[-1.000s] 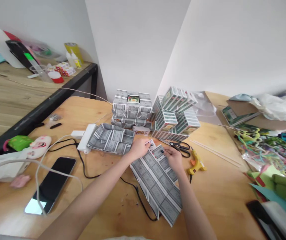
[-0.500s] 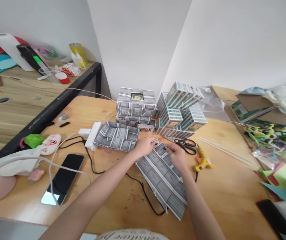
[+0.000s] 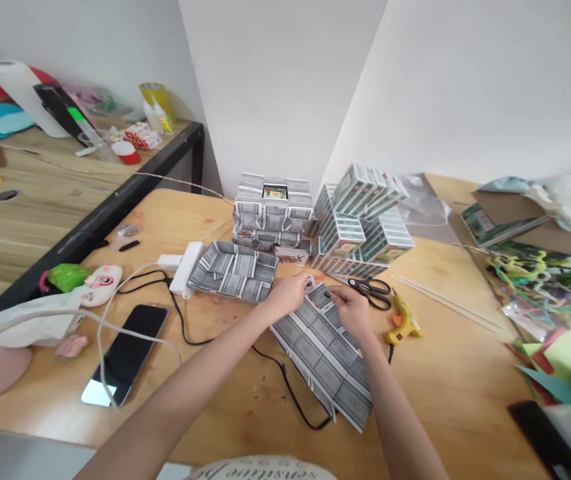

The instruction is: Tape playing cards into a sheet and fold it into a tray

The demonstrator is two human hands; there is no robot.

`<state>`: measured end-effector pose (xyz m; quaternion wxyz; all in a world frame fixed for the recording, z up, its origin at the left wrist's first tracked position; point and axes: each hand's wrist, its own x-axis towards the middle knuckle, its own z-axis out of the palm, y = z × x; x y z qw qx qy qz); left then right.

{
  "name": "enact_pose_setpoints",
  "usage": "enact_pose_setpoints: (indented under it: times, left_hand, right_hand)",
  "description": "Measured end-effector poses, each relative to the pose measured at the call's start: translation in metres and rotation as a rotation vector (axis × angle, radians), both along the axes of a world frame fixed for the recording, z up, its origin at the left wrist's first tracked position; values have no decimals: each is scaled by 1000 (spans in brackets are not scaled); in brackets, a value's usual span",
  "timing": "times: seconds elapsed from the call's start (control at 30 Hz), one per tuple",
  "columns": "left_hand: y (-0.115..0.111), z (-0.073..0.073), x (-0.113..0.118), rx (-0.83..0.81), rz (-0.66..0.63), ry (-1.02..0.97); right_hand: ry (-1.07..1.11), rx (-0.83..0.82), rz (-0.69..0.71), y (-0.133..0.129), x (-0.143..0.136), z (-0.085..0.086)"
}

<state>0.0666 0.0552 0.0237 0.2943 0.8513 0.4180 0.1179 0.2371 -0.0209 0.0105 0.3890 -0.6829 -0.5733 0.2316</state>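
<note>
A long panel of joined grey playing cards (image 3: 322, 347) lies slanted on the wooden table. At its far left corner my left hand (image 3: 289, 294) is closed on a playing card. My right hand (image 3: 349, 305) pinches the panel's far right edge. Left of my left hand rests an open tray made of grey cards (image 3: 235, 272). Behind it stands a block of folded grey cards (image 3: 272, 210). Stacked card boxes (image 3: 362, 223) rise at the back, right of the block.
Black scissors (image 3: 372, 292) and a yellow glue gun (image 3: 405, 322) lie right of my right hand, with thin white sticks (image 3: 448, 303) beyond. On the left are a phone (image 3: 130, 353), a white power strip (image 3: 188, 270) and cables. Craft materials (image 3: 540, 287) fill the right side.
Both hands have stayed nearly in place at the panel's far end. The near end of the panel sits very slightly higher in view.
</note>
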Motion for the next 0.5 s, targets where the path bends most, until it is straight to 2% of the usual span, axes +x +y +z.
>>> enact_pose_setpoints:
  times: [0.2, 0.5]
  left_hand:
    - [1, 5, -2, 9, -103, 94]
    - [-3, 6, -5, -5, -143, 45]
  right_hand:
    - [-57, 5, 7, 1, -3, 0]
    - [-151, 24, -38, -4, -7, -5]
